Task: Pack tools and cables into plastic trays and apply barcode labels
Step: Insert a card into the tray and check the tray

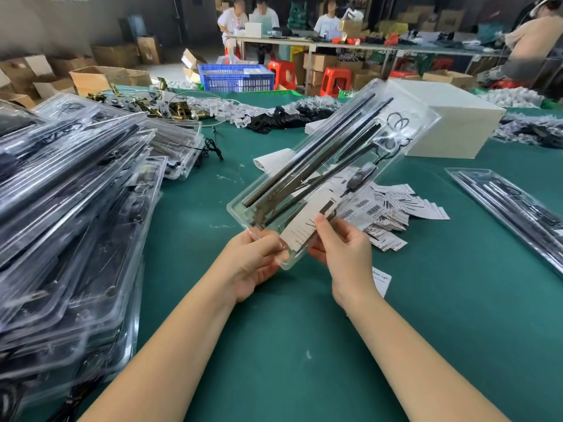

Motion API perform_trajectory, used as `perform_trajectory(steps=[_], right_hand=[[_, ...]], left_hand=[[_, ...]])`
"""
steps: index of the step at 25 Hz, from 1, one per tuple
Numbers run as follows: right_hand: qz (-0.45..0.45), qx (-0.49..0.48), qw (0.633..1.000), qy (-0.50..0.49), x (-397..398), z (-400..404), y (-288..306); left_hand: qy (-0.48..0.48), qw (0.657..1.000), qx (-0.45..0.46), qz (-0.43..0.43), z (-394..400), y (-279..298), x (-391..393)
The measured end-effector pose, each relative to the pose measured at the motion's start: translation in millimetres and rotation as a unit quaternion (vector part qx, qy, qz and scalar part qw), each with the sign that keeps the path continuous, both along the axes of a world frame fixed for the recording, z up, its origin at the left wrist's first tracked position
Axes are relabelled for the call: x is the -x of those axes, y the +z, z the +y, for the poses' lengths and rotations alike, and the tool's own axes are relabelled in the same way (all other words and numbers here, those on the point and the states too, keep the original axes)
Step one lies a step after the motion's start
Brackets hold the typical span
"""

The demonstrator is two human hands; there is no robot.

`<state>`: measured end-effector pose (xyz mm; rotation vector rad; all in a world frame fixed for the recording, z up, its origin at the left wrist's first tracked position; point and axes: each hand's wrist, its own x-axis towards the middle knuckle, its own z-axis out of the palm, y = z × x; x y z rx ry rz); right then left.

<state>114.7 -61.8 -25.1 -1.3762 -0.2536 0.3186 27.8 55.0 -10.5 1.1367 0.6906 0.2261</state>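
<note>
Head view: both hands' fingers [324, 228] gripping tray [422, 115].

bare green table [289, 345] near centre, tray stack [70, 223] crowding left, labels [393, 208] right

a blue plastic crate [236, 77] stood on the grey floor [170, 68]. right of it were red plastic stools [335, 82]; left, open cardboard boxes [91, 79]. behind it, seated people [263, 16] worked at a long table [307, 41] against a dim wall [106, 13].
</note>
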Motion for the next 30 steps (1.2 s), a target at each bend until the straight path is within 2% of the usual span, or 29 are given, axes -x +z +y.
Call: perform_trajectory(steps=[3, 7, 9, 11, 12, 13, 15, 16, 17, 18, 24, 28, 30], right_hand=[[0.066, -0.003, 0.997, 0.026, -3, 0, 1], [0.135, -0.001, 0.991, 0.003, -9, -2, 0], [0.156, -0.015, 0.988, -0.005, -11, -3, -1], [0.163, -0.024, 0.986, -0.007, -13, -4, 1], [0.166, -0.026, 0.986, -0.012, -14, -5, 2], [0.167, -0.028, 0.985, -0.017, -16, -6, 2], [0.167, -0.026, 0.985, -0.025, -18, -9, 4], [0.165, -0.021, 0.986, -0.024, -18, -10, 5], [0.161, -0.015, 0.987, -0.021, -17, -10, 6], [0.158, -0.009, 0.987, -0.017, -16, -10, 7], [0.163, -0.005, 0.987, -0.010, -11, -8, 9], [0.164, 0.012, 0.986, -0.009, -16, -13, 11], [0.150, 0.039, 0.988, -0.004, -16, -13, 11]], left_hand=[[-0.014, 0.999, 0.038, -0.013, -3, -2, 1], [-0.003, 0.998, 0.067, -0.018, -9, -1, 0], [0.018, 1.000, -0.002, -0.018, -9, -3, 1], [0.018, 0.985, -0.171, 0.003, -6, -5, 5], [0.007, 0.958, -0.287, 0.017, -6, -5, 8], [-0.006, 0.910, -0.415, 0.023, -5, -7, 11], [-0.017, 0.766, -0.642, -0.014, -2, -11, 10], [-0.016, 0.696, -0.717, -0.042, 0, -11, 8], [-0.009, 0.645, -0.761, -0.064, 1, -12, 6], [0.000, 0.619, -0.781, -0.081, 1, -12, 4], [0.045, 0.538, -0.826, -0.164, 1, -13, -3], [0.022, 0.544, -0.823, -0.159, -4, -13, -5], [-0.015, 0.565, -0.810, -0.158, -1, -12, -4]])
